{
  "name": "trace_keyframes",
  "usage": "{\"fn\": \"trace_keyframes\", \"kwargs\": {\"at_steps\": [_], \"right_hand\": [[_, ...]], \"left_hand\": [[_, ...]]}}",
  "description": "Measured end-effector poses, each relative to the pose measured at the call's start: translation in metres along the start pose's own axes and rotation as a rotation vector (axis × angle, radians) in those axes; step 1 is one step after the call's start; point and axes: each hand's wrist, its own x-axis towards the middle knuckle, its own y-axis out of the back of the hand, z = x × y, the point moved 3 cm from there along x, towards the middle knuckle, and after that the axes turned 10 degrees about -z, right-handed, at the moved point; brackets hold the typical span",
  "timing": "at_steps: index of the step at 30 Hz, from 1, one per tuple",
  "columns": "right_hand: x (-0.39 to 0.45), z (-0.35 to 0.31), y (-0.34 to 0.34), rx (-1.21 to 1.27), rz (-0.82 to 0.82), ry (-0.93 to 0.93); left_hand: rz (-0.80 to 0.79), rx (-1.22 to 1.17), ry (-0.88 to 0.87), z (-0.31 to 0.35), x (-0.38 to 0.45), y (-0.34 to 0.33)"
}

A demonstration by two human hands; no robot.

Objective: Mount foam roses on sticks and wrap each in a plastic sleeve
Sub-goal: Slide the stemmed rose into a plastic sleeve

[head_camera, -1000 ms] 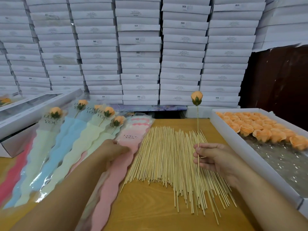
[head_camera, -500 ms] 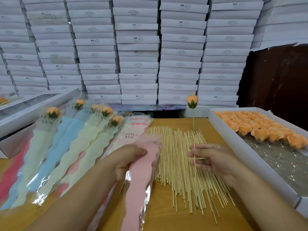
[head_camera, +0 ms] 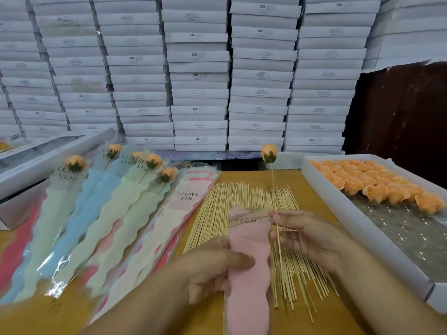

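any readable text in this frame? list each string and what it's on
"LOVE YOU": on the finished sleeve with a rose at far left, and on the top sleeve of the empty pile.
"LOVE YOU", partly covered by roses: on the other finished sleeves.
"SGS": on several stacked white boxes.
Smaller print on the box labels: too small to read.
Lettering on the pink sleeve the left hand holds: blurred and upside down, unreadable.

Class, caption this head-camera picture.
Left hand holds a pink sleeve while right hand pinches a stick-mounted rose.

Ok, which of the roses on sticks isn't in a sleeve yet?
The rose standing upright on the stick pinched in the right hand. The wrapped roses lie at the left.
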Motion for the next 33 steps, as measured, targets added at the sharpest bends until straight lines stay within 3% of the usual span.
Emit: {"fn": "trace_keyframes", "kwargs": {"at_steps": [4, 7, 13, 17, 28, 33], "right_hand": [[0.0, 0.002, -0.001, -0.058, 0.016, -0.011], [-0.001, 0.003, -0.004, -0.105, -0.028, -0.033], [-0.004, 0.006, -0.013, -0.188, -0.165, -0.064], [-0.004, 0.008, -0.016, -0.211, -0.193, -0.072], [-0.002, 0.0, -0.006, -0.111, 0.003, 0.039], [-0.002, 0.003, -0.009, -0.173, 0.005, 0.035]], "left_hand": [[-0.032, 0.046, 0.026, 0.001, 0.0, 0.001], [0.01, 0.008, -0.056, 0.008, 0.001, 0.003], [0.301, -0.206, -0.231, 0.028, 0.009, 0.023], [0.424, -0.208, -0.272, 0.026, 0.016, 0.031], [0.193, -0.057, -0.222, 0.007, 0.017, 0.017], [0.256, -0.105, -0.214, 0.007, 0.016, 0.015]]}}
